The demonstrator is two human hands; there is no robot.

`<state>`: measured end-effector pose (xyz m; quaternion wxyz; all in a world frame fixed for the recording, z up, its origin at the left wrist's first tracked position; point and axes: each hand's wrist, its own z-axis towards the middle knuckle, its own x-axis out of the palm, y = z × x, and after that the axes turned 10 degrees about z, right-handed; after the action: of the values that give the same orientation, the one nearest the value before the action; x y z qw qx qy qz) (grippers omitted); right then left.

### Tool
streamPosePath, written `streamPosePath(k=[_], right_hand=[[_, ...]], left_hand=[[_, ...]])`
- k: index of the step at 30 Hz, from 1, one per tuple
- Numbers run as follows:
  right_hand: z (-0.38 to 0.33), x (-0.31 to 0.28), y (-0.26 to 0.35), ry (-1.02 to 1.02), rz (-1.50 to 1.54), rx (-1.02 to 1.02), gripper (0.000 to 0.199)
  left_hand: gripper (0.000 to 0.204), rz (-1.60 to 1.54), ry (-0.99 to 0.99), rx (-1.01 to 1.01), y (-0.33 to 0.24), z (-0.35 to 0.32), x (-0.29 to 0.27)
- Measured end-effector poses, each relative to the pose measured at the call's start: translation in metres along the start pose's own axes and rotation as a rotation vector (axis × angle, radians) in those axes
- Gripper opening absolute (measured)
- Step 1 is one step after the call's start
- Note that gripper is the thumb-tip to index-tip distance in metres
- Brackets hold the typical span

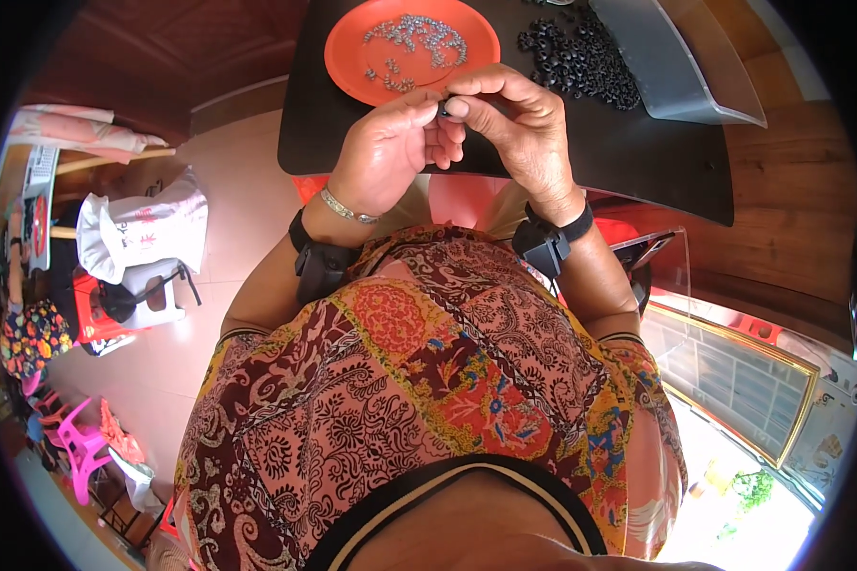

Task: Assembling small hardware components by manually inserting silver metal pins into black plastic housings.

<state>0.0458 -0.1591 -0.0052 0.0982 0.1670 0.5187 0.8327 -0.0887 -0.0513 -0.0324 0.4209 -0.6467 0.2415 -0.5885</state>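
Observation:
Both of my hands meet over the near edge of the black table (314, 124). Between their fingertips is a small black part (444, 109), mostly covered by the fingers. My left hand (386, 157) pinches it from the left with thumb and forefinger, the other fingers curled below. From the right, my right hand (528, 128) grips it between thumb and forefinger. Just beyond the hands sits a round orange-red plate (348, 62) with many small silver metal pieces (419, 36) scattered in it. Right of the plate lies a heap of small black parts (581, 62).
A grey plastic bin (671, 67) lies beside the black heap. A white sack (148, 228) stands off to the left, and a pink plastic chair (84, 447) is lower left. Another person's flowered clothing (38, 333) shows at the far left.

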Motion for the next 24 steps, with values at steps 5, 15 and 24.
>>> streamPosePath(k=[5,15,24], right_hand=[[-0.005,0.001,-0.006,0.004,-0.028,-0.024,0.020],[-0.011,0.002,-0.010,-0.030,0.011,-0.086,0.028],[-0.011,-0.003,-0.012,-0.091,0.021,-0.025,0.015]], left_hand=[[0.030,-0.047,0.017,0.020,0.005,-0.001,-0.006],[0.029,-0.057,-0.074,0.012,0.001,0.000,0.004],[0.031,0.025,-0.054,0.000,0.002,0.002,0.007]])
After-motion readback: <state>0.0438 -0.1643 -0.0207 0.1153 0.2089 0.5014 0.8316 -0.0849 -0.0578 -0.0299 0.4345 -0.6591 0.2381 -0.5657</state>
